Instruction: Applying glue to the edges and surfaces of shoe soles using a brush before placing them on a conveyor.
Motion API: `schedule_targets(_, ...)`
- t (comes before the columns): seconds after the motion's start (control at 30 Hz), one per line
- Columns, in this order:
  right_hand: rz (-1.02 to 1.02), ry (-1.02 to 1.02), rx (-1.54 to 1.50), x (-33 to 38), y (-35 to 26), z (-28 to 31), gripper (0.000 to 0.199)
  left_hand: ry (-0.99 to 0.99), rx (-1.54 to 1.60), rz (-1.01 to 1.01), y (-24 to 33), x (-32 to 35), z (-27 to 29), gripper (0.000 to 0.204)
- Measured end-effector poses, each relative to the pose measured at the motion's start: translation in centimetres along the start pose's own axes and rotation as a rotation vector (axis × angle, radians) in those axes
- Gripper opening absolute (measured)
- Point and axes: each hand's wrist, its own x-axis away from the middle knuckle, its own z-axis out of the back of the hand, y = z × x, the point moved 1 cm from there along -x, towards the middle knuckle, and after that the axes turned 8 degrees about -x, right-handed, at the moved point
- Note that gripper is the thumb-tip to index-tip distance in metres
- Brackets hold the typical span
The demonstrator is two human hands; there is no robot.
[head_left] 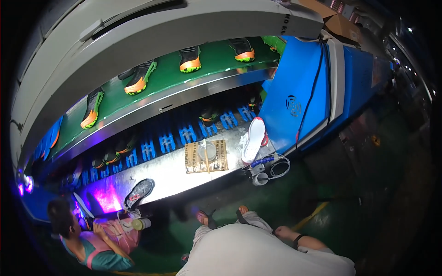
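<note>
I look down over my white shirt (258, 255) and my sandalled feet (206, 218) on the green floor. My right hand (282, 230) rests against my side, with a dark band on the wrist; its fingers are hidden, and nothing shows in it. My left hand is out of sight. In front of me runs a steel work shelf (170, 177). On the shelf lie a piece of cardboard (221, 158) bearing a round clear dish (207, 151) with a stick, and a white shoe (254, 140).
A green conveyor belt (212, 57) carries black shoes with orange and green soles (189, 60); blue holders (186, 134) run below it. A blue machine (299, 92) stands right, with cables and a tape roll (260, 178). A seated co-worker (87, 239) at lower left is beside a black shoe (139, 192).
</note>
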Motion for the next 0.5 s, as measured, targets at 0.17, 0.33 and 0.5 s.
schedule_targets(0.17, -0.075, 0.052, 0.053, 2.8, -3.5, -3.9, 0.028, -0.036, 0.050, -0.014, -4.3, -1.4, 2.9, 0.029)
schedule_targets(0.33, 0.039, 0.108, 0.134, 3.9, -5.2, -7.1, 0.030, -0.072, 0.120, 0.006, -7.1, -1.2, 3.4, 0.029)
schedule_targets(0.5, 0.092, 0.018, 0.206, 3.4, -6.7, -6.9, 0.030, -0.063, 0.203, 0.111, -9.1, 2.6, 2.8, 0.028)
